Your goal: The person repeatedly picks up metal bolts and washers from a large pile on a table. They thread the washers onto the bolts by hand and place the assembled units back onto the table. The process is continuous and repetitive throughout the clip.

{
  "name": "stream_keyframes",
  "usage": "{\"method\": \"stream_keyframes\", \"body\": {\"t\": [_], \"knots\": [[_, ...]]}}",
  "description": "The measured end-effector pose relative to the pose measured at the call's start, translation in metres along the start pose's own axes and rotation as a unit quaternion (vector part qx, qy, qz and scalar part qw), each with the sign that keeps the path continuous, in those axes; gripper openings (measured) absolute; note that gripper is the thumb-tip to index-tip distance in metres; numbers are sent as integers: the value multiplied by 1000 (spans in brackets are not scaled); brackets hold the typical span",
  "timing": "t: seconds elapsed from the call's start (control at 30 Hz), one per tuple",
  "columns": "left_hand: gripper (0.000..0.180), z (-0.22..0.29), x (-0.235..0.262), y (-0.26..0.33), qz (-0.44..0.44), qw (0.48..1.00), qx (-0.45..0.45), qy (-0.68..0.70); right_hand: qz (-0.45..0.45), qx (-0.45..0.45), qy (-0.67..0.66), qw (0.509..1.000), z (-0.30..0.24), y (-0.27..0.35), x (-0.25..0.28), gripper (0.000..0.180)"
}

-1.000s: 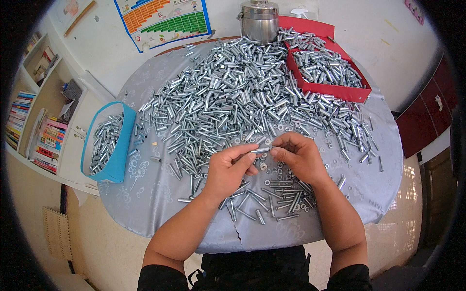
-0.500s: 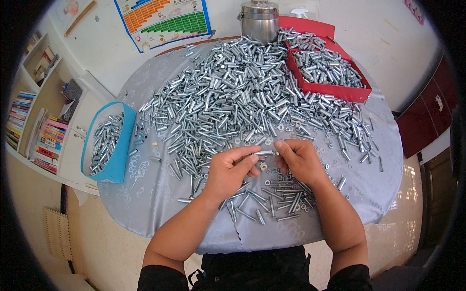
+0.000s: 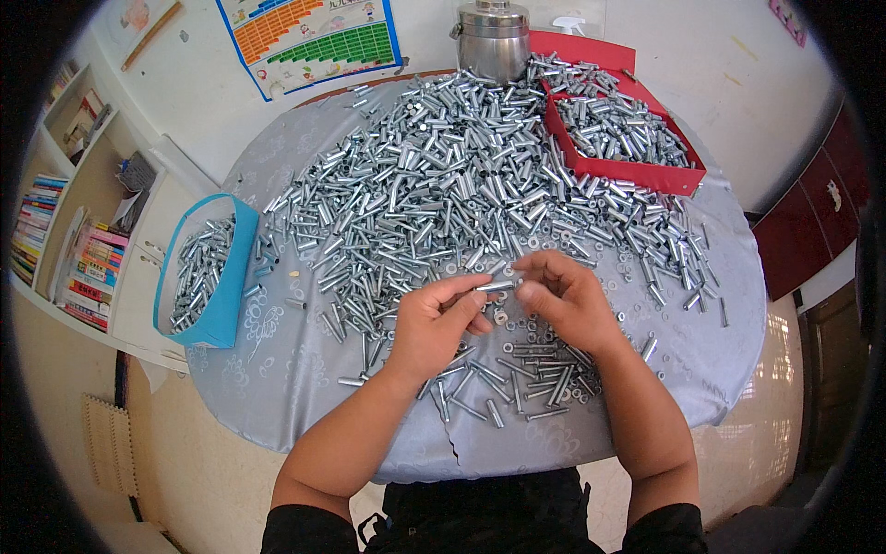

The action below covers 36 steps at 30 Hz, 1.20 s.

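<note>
Pinched between the thumb and fingers of my left hand point(image 3: 441, 319) is a silver sleeve anchor bolt point(image 3: 496, 286), lying roughly level above the table. My right hand point(image 3: 570, 300) is beside its right end, thumb and forefinger spread apart; nothing shows gripped between them. Whether a fingertip touches the bolt's end I cannot tell. Below the hands, loose bolts point(image 3: 556, 386) and small nuts and washers lie on the grey cloth. Just beyond the fingers rises a large heap of silver metal sleeves and bolts point(image 3: 434, 185).
A blue fabric bin point(image 3: 224, 305) holding metal parts stands at the left. At the back right sits a red box point(image 3: 637, 175) full of similar parts, near a steel pot point(image 3: 495, 46). The round table's cloth point(image 3: 277, 388) reaches toward my lap.
My right thumb and forefinger have parted and drawn off the bolt's end, the forefinger lifting. My left hand keeps its hold, almost unmoved, with the bolt tilted slightly.
</note>
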<state>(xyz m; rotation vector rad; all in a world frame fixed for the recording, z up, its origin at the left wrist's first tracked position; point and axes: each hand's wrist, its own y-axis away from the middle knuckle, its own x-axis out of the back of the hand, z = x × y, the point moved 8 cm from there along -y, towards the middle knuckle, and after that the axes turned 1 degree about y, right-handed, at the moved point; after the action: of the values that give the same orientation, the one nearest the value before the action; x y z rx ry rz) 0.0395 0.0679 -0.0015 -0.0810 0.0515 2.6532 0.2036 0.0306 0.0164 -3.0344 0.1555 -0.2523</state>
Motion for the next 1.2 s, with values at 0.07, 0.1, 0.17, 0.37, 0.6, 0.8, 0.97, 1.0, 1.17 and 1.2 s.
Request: {"method": "stream_keyframes", "body": {"t": [0.07, 0.1, 0.17, 0.37, 0.6, 0.8, 0.97, 1.0, 1.17, 1.2], "knots": [[24, 0, 1, 0, 2, 1000, 1, -1, 14, 29, -33, 999, -3, 0, -1, 14], [24, 1, 1, 0, 3, 1000, 1, -2, -4, 12, -28, 1000, 3, 0, 0, 14], [24, 1, 1, 1, 3, 1000, -6, -3, -35, -24, 7, 999, 11, 0, 2, 14], [24, 1, 1, 0, 2, 1000, -5, 16, -12, 14, -33, 999, 3, -1, -1, 15], [25, 4, 0, 0, -1, 1000, 11, 13, -30, 13, -62, 998, 11, -2, 1, 17], [25, 3, 0, 0, -1, 1000, 1, 12, -49, -26, -19, 998, 11, -2, 0, 14], [24, 0, 2, 0, 7, 1000, 2, 16, -62, -44, -5, 997, 13, -1, 1, 13], [24, 0, 1, 0, 6, 1000, 1, 18, -70, -55, 18, 996, 13, -1, 3, 13], [24, 4, 0, 1, 2, 1000, 7, 25, -25, -4, -80, 996, 9, -3, -2, 14], [24, 5, 1, 1, 2, 1000, 6, 25, -51, -17, -61, 997, 12, -3, 1, 14]]}}
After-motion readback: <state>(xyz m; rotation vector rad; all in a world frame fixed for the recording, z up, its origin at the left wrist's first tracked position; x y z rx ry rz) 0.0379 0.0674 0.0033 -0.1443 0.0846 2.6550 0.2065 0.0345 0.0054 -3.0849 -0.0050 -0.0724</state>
